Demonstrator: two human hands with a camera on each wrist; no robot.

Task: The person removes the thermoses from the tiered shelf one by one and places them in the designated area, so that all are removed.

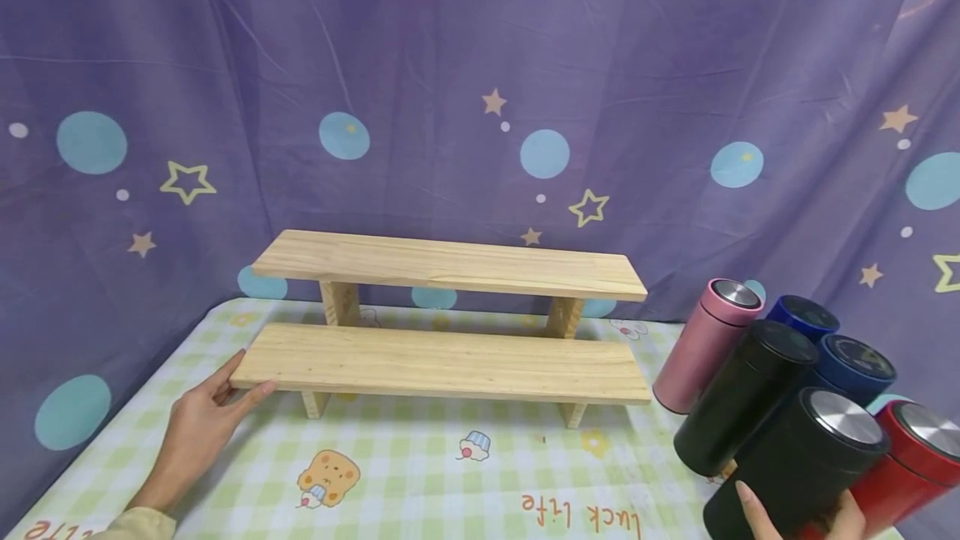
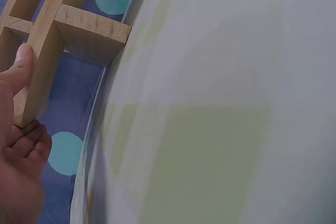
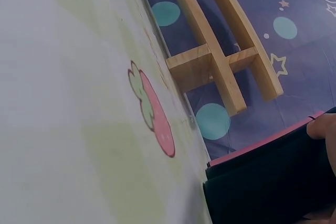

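A two-step wooden shelf (image 1: pixel 442 365) stands on the table, its upper board behind and above the lower one. My left hand (image 1: pixel 198 423) holds the lower board's left end, thumb at the front edge and fingers around the end, as the left wrist view also shows. At the lower right, my right hand (image 1: pixel 846 519) grips a black thermos bottle (image 1: pixel 795 457) with a silver lid top. Its thumb and fingers lie on opposite sides of the bottle. Part of this hand is hidden behind the bottle and cut off by the frame.
Around the held bottle stand a red thermos (image 1: pixel 907 469), another black thermos (image 1: pixel 738 398), a pink thermos (image 1: pixel 701 352) and two blue ones, including a navy thermos (image 1: pixel 855 365). A checked tablecloth (image 1: pixel 420 473) covers the table. Behind it hangs a purple curtain (image 1: pixel 435 48).
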